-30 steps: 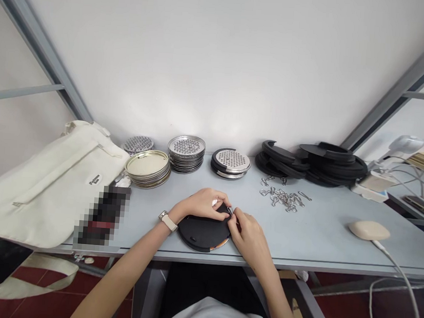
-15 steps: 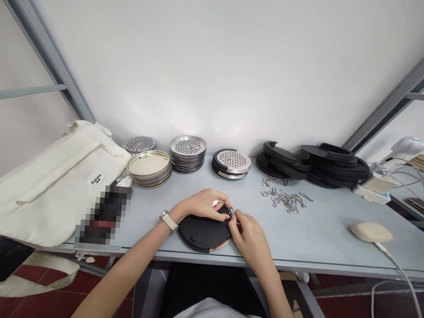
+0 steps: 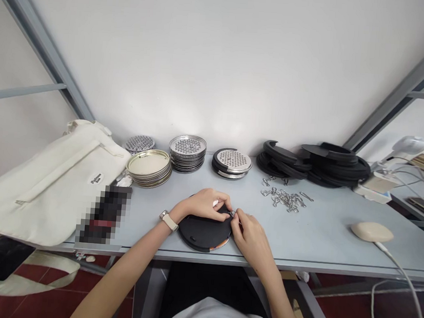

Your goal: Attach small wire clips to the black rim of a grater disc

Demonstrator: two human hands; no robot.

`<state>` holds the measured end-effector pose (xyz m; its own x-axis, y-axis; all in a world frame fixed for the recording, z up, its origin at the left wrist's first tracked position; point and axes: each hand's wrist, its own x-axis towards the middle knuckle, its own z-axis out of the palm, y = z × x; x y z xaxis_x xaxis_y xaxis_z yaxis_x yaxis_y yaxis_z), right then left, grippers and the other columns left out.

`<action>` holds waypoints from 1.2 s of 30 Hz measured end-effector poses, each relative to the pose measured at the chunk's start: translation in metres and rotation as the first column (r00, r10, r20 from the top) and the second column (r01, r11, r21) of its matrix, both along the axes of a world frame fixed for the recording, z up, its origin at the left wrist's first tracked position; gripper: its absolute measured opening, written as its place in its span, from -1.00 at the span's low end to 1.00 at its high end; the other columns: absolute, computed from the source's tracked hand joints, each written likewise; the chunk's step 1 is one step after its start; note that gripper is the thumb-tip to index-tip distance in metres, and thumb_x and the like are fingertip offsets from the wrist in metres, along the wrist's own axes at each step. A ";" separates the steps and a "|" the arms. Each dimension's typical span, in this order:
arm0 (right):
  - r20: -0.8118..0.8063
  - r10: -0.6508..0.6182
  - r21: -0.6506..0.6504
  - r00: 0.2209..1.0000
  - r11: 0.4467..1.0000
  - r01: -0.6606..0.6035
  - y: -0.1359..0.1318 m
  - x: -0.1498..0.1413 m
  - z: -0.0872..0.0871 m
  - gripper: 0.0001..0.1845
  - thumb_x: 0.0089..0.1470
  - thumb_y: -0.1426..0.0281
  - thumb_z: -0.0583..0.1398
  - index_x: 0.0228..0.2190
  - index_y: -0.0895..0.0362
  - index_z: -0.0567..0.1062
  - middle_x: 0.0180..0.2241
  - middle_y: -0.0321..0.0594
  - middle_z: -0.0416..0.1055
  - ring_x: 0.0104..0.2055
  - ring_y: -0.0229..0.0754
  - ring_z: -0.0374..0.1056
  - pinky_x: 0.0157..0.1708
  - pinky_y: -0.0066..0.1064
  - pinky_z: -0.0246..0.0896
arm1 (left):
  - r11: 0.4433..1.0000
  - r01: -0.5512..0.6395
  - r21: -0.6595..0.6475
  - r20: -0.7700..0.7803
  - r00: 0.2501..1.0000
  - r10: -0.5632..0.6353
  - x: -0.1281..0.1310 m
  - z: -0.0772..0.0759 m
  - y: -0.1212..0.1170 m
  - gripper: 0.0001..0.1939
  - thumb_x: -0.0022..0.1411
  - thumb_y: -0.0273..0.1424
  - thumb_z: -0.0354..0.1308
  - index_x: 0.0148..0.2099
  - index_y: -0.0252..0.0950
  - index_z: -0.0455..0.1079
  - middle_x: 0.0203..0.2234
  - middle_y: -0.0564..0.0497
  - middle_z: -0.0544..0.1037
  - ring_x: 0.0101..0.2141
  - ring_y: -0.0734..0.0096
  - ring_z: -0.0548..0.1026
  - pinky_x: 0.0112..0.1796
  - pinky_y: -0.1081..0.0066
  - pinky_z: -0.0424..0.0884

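Note:
A round black disc (image 3: 206,234) with a shiny metal rim showing at its lower right lies flat near the table's front edge. My left hand (image 3: 206,203) rests over its upper part, thumb and fingers curled on the disc's edge. At the disc's upper right, my right hand (image 3: 248,230) pinches a small wire clip (image 3: 232,213) against the edge, close to my left fingertips. Several similar wire clips (image 3: 287,200) lie in a loose pile to the right. How the held clip sits on the disc is partly hidden by my fingers.
Along the wall stand gold-coloured lids (image 3: 149,166), metal grater discs (image 3: 187,150), a grater in a black holder (image 3: 232,161) and stacked black holders (image 3: 334,166). A white bag (image 3: 48,185) lies left; a cream corded device (image 3: 372,232) sits right.
My right fingers have shifted slightly, and the wire clip between them has turned lower against the disc's edge. My left hand stays in place.

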<state>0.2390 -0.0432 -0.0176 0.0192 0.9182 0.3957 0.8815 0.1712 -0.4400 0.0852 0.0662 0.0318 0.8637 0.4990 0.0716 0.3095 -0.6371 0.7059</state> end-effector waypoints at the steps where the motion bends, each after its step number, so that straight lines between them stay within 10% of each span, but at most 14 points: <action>1: 0.017 0.005 0.003 1.000 1.000 -0.005 0.000 0.000 0.001 -0.76 0.21 0.41 -0.07 -0.51 0.09 0.21 -0.58 -0.29 0.29 -0.50 -0.20 0.21 -0.48 -0.44 -0.04 | 1.000 0.001 0.005 -0.004 1.000 -0.001 0.000 0.000 0.000 -0.82 0.06 -0.33 0.19 -0.26 -0.28 0.43 -0.67 0.21 0.27 -0.56 0.60 0.28 -0.38 0.56 0.22; 36: 0.116 -0.054 0.000 0.992 0.999 0.054 0.007 -0.007 0.007 -0.70 0.27 0.38 -0.11 -0.41 0.10 0.33 -0.59 -0.26 0.41 -0.56 -0.21 0.30 -0.55 -0.44 -0.12 | 1.000 -0.025 -0.011 0.001 1.000 0.026 0.001 0.002 -0.001 -0.80 0.02 -0.31 0.21 -0.35 -0.29 0.29 -0.68 0.24 0.27 -0.60 0.60 0.23 -0.45 0.55 0.20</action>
